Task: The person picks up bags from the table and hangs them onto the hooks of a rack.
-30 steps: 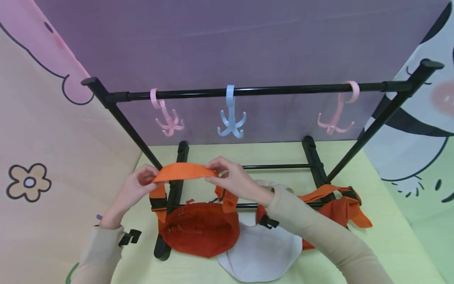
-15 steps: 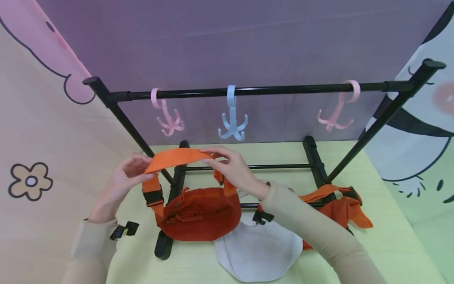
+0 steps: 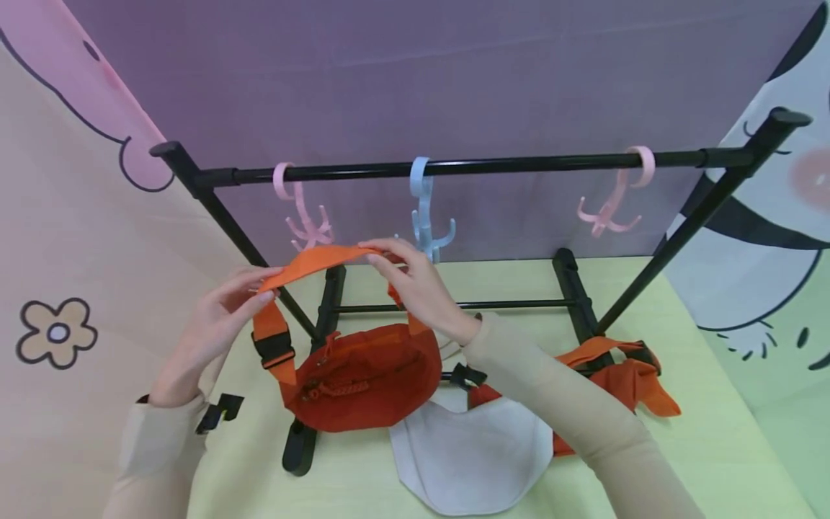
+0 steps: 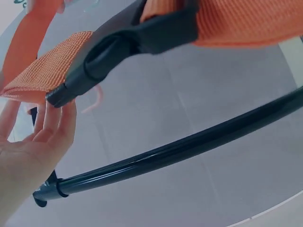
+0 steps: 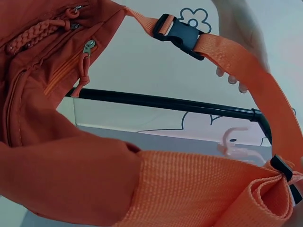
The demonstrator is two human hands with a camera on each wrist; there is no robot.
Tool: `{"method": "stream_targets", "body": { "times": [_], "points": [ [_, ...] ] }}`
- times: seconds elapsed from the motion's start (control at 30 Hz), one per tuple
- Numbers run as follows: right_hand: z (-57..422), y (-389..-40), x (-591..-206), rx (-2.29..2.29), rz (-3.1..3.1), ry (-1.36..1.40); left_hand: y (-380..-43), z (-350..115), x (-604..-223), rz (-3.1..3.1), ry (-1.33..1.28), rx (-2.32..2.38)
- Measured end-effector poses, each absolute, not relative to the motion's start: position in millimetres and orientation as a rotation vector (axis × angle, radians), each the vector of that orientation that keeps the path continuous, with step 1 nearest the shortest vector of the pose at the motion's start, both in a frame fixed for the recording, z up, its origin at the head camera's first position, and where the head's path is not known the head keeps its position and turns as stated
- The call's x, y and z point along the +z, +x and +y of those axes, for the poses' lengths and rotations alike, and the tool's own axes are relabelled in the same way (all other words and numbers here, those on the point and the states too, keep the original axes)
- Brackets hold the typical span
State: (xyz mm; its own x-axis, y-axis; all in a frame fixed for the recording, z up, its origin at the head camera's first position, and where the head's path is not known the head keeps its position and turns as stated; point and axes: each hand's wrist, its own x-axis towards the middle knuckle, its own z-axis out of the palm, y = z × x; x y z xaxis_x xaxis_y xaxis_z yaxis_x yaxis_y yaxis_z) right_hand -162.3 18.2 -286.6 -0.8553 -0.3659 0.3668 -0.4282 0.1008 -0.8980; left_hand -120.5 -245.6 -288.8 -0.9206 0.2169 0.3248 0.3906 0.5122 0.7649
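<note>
A dark orange waist bag (image 3: 363, 378) hangs by its bright orange strap (image 3: 318, 263), tilted, over the left foot of the black rack. My left hand (image 3: 210, 321) pinches the strap's left end between thumb and fingers. On the other side, my right hand (image 3: 415, 288) pinches the strap just below the blue hook (image 3: 423, 216). The strap spans the gap between both hands, in front of the left pink hook's (image 3: 310, 223) lower prongs. In the right wrist view the black buckle (image 5: 182, 35) is fastened and the bag's zip pull (image 5: 84, 66) dangles.
The rack's black top bar (image 3: 519, 166) carries the hooks, with another pink hook (image 3: 612, 205) at the right. A pale grey-white fabric item (image 3: 473, 454) lies on the table (image 3: 713, 461). Farther right, another orange bag (image 3: 622, 389) rests against the rack's foot.
Both hands have raised the strap up and away toward the hooks, and the waist bag has risen with it. The blue hook has turned a little on the bar.
</note>
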Motion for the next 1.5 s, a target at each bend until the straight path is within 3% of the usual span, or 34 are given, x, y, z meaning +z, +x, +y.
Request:
{"method": "stream_targets", "body": {
  "times": [0.77,1.5],
  "points": [
    [-5,-197,-263,1.571,-2.355,0.665,-139,-224,-268,-2.378,-0.354,-1.081],
    [-29,-227,-264,1.498,-2.384,0.576,-153,-231,-275,-2.426,-0.208,-1.082]
  ]
}}
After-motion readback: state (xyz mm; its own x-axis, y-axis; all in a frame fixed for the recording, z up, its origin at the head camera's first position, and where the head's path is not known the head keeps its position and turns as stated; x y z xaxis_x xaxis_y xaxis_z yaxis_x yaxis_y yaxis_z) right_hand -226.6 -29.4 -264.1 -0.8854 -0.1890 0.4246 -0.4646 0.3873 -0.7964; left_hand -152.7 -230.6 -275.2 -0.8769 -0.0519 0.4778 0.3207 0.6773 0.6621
